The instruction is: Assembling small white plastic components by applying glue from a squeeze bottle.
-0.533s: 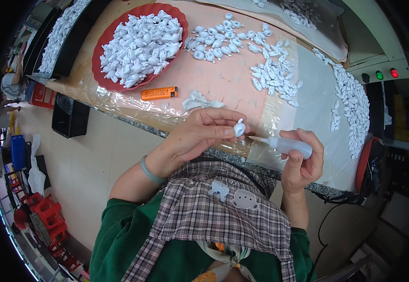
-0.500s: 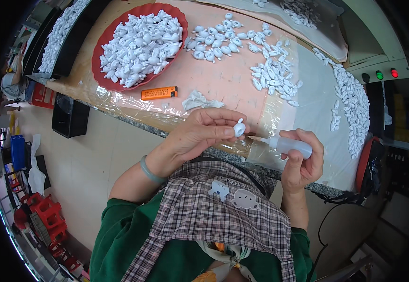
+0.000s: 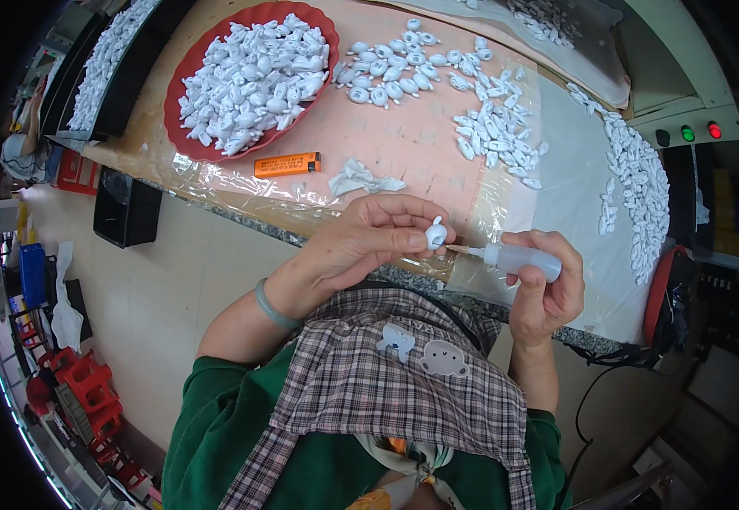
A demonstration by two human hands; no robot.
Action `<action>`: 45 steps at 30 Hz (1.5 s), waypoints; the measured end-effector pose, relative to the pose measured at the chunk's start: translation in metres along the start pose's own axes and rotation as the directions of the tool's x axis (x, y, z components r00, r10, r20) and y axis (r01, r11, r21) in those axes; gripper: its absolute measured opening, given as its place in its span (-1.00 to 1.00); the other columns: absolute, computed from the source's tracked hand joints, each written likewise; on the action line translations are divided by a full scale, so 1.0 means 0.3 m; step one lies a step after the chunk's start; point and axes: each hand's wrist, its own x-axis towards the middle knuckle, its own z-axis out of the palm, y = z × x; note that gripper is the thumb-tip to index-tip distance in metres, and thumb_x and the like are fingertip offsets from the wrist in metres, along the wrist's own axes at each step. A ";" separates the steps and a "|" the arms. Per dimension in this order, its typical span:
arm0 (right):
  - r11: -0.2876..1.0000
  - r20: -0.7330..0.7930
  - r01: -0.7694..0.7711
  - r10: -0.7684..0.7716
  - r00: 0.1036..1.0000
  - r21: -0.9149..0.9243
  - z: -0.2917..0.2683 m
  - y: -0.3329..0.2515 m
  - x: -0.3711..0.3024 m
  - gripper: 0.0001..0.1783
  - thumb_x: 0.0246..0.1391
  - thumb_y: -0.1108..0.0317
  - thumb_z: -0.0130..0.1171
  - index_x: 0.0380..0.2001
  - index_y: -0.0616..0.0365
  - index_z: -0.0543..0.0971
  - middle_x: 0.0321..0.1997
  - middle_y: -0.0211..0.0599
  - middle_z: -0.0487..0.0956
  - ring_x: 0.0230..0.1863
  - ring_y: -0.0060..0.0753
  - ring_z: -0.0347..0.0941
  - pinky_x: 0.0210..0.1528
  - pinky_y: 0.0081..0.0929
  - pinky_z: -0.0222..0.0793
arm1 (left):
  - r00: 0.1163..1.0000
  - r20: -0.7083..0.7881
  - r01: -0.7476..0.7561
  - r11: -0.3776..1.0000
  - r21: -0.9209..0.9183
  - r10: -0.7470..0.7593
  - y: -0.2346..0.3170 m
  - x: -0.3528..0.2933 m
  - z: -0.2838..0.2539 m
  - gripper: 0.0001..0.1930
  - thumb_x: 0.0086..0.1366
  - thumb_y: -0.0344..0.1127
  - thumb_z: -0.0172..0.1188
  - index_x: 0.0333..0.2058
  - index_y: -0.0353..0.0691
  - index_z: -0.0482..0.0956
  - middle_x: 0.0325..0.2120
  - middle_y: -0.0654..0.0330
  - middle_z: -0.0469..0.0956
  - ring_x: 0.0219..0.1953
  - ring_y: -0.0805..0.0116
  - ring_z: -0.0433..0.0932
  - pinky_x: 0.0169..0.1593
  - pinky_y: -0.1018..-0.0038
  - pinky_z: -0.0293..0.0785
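Between the thumb and fingers of my left hand [image 3: 375, 236] is a small white plastic figure part [image 3: 436, 233], rounded, with a thin stub on top and a hollow in its side. My right hand [image 3: 554, 285] is wrapped round a translucent squeeze bottle [image 3: 522, 260] lying nearly level. Its narrow tip [image 3: 461, 249] points left and is at the lower edge of the white part; whether it touches, I cannot tell. Both hands are above the table's near edge. Beyond them, several similar rounded white parts [image 3: 390, 72] and a heap of slimmer white pieces [image 3: 498, 127] lie on the pink surface.
A red scalloped bowl [image 3: 175, 127] heaped with white parts stands at the far left. Near it lie an orange lighter [image 3: 287, 164] and a crumpled tissue [image 3: 362, 178]. More white pieces [image 3: 637, 195] spread at right, below a machine panel [image 3: 701, 127] with lit buttons.
The white part in my left hand has shifted very slightly to the right, and the bottle's tip is closer to it. Both grips are the same.
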 end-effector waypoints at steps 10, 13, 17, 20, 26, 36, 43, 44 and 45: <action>0.999 -0.016 -0.015 0.015 1.000 0.052 -0.001 0.010 -0.011 -0.57 0.19 0.15 0.12 -0.05 0.28 0.38 -0.29 0.00 0.59 -0.48 -0.54 0.42 -0.53 -0.68 0.31 | 0.997 0.057 0.050 0.999 0.003 -0.051 0.003 -0.002 0.009 -0.74 0.21 -0.47 0.20 -0.12 -0.31 0.45 -0.20 0.08 0.55 -0.18 0.32 0.61 -0.10 0.53 0.58; 0.999 -0.031 -0.004 0.006 0.999 0.054 0.003 0.008 -0.016 -0.57 0.20 0.15 0.11 -0.05 0.28 0.37 -0.28 0.02 0.59 -0.47 -0.52 0.43 -0.53 -0.67 0.32 | 0.995 0.077 0.064 0.998 0.005 -0.064 0.000 -0.002 0.002 -0.73 0.22 -0.47 0.19 -0.10 -0.31 0.44 -0.22 0.11 0.55 -0.19 0.32 0.61 -0.11 0.54 0.58; 0.999 -0.037 0.027 -0.026 0.999 0.022 0.007 0.009 -0.020 -0.57 0.20 0.14 0.10 -0.05 0.28 0.37 -0.28 0.03 0.58 -0.49 -0.51 0.43 -0.53 -0.67 0.32 | 0.994 0.091 0.070 0.997 -0.022 -0.067 -0.009 0.000 -0.007 -0.75 0.22 -0.48 0.19 -0.12 -0.29 0.44 -0.22 0.11 0.55 -0.20 0.33 0.61 -0.13 0.56 0.59; 0.999 -0.033 0.047 -0.047 0.998 -0.025 0.006 0.001 -0.024 -0.57 0.21 0.15 0.09 -0.05 0.29 0.37 -0.28 0.04 0.58 -0.49 -0.51 0.43 -0.51 -0.67 0.34 | 0.994 0.079 0.081 0.996 -0.046 -0.078 -0.007 -0.001 -0.004 -0.77 0.21 -0.49 0.20 -0.15 -0.28 0.44 -0.22 0.12 0.54 -0.21 0.34 0.62 -0.15 0.57 0.59; 0.975 0.027 0.137 -0.135 0.991 -0.175 -0.005 -0.010 -0.021 -0.60 0.21 0.19 0.10 -0.08 0.33 0.39 -0.29 0.07 0.59 -0.44 -0.42 0.50 -0.42 -0.61 0.43 | 0.999 0.043 0.028 0.998 -0.053 -0.026 -0.008 0.000 -0.008 -0.78 0.18 -0.47 0.25 -0.22 -0.29 0.43 -0.21 0.05 0.54 -0.28 0.35 0.63 -0.21 0.59 0.62; 0.951 0.072 0.220 -0.209 0.975 -0.217 0.001 -0.022 -0.009 -0.60 0.20 0.20 0.10 -0.11 0.36 0.40 -0.32 0.07 0.59 -0.31 -0.21 0.58 -0.28 -0.46 0.49 | 1.000 -0.005 0.009 1.000 -0.012 -0.009 -0.001 0.000 -0.010 -0.79 0.18 -0.47 0.24 -0.22 -0.27 0.44 -0.22 0.07 0.55 -0.27 0.35 0.63 -0.21 0.59 0.62; 0.982 0.060 0.119 -0.111 0.992 -0.147 -0.002 -0.004 -0.008 -0.62 0.21 0.22 0.09 -0.10 0.34 0.38 -0.29 0.02 0.59 -0.46 -0.37 0.50 -0.39 -0.55 0.45 | 0.999 -0.036 0.023 0.999 0.023 -0.022 -0.002 0.007 -0.009 -0.80 0.19 -0.49 0.22 -0.22 -0.25 0.43 -0.21 0.08 0.55 -0.25 0.37 0.62 -0.19 0.57 0.61; 0.980 0.056 0.121 -0.114 0.992 -0.156 -0.004 0.009 -0.013 -0.62 0.21 0.22 0.09 -0.10 0.34 0.38 -0.29 0.02 0.59 -0.46 -0.37 0.50 -0.39 -0.55 0.45 | 0.999 -0.039 0.030 0.999 0.035 -0.029 -0.001 0.013 -0.004 -0.80 0.19 -0.49 0.21 -0.22 -0.24 0.44 -0.21 0.08 0.55 -0.26 0.37 0.62 -0.20 0.58 0.60; 0.999 -0.007 0.037 -0.037 0.999 -0.035 -0.004 0.030 -0.017 -0.64 0.18 0.27 0.12 -0.09 0.31 0.38 -0.28 -0.03 0.58 -0.46 -0.41 0.48 -0.43 -0.58 0.42 | 0.999 -0.026 0.031 0.999 0.035 -0.031 0.000 0.015 -0.003 -0.80 0.19 -0.49 0.21 -0.22 -0.24 0.44 -0.21 0.08 0.55 -0.26 0.37 0.62 -0.20 0.58 0.60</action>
